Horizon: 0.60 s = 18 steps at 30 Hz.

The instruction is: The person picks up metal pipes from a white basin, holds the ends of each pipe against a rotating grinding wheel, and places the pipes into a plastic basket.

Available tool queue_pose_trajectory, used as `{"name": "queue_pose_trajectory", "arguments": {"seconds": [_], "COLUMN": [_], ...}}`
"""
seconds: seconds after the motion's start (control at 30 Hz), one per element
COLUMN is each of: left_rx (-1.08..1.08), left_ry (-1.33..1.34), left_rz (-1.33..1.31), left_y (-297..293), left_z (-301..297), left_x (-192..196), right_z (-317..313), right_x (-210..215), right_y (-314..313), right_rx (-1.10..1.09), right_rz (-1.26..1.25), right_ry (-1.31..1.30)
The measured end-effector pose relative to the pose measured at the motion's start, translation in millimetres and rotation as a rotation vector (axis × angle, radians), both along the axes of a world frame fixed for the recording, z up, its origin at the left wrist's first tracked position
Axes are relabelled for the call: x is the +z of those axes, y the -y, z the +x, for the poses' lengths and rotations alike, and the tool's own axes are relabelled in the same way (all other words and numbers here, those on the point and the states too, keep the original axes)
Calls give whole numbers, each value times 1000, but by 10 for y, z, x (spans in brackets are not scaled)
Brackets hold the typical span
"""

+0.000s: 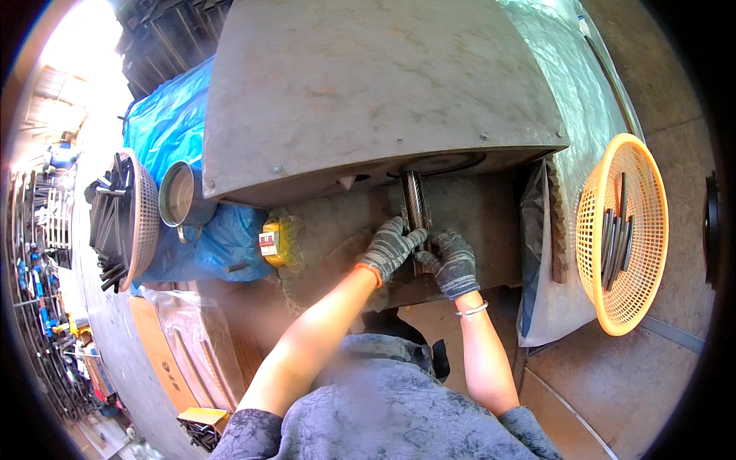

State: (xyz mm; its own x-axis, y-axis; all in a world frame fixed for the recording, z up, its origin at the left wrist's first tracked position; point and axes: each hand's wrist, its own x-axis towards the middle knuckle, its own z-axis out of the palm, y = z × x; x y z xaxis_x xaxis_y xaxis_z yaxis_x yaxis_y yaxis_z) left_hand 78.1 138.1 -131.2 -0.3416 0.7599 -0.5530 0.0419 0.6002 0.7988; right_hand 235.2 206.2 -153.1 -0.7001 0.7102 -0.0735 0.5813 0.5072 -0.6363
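Note:
A shiny metal shaft (415,201) sticks out toward me from under a large grey metal housing. My left hand (393,247), in a grey striped knit glove with an orange cuff, is closed at the shaft's left side, its thumb lying across it. On the other side, my right hand (452,264) wears a similar glove, its fingers curled and its thumb pointing to the near end of the shaft. Whatever that hand may pinch is hidden by the glove. Below both hands, part of the shaft's near end is covered.
The grey housing (383,84) overhangs the work spot. An orange basket (661,230) with several dark tubes stands at right. At left are a basket (146,222) heaped with black tubes, a metal mug (180,195), blue sheeting (165,107) and a yellow packet (285,239).

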Motion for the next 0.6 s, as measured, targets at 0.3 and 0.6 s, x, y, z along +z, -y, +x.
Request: {"name": "queue_pose_trajectory", "arguments": {"seconds": [0.3, 0.6], "left_rx": [-3, -16], "left_ry": [-22, -39], "left_rz": [5, 8], "left_y": [8, -9], "left_z": [-4, 1], "left_x": [25, -53], "right_z": [-70, -38], "right_x": [212, 150], "right_y": [-20, 19], "right_rx": [-6, -44], "right_rz": [-102, -45], "right_ry": [34, -30]}}
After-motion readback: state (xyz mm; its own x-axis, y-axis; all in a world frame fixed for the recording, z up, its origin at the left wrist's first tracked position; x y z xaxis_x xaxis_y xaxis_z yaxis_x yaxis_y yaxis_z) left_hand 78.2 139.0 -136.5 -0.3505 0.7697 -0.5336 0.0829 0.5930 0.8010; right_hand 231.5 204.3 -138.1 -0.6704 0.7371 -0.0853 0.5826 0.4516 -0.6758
